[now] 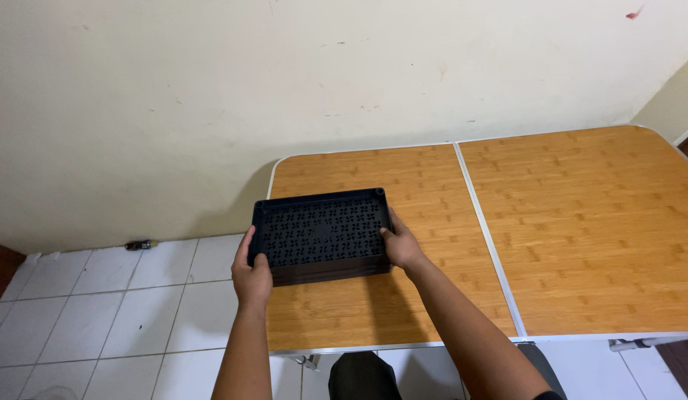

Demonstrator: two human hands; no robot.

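Note:
A black rectangular plastic tray (319, 230) with a perforated bottom rests on the left part of a wooden folding table (581, 222). My left hand (251, 274) grips its left end, thumb over the rim. My right hand (400, 244) holds its right end the same way. Whether the tray is a single piece or a stack is unclear, though its near side looks layered.
The table stands against a cream wall (284, 74), with a metal seam (481, 222) down its middle. White floor tiles (121, 311) lie to the left, with a small dark object (138, 244) by the wall. A dark seat (362, 376) shows under the table's near edge.

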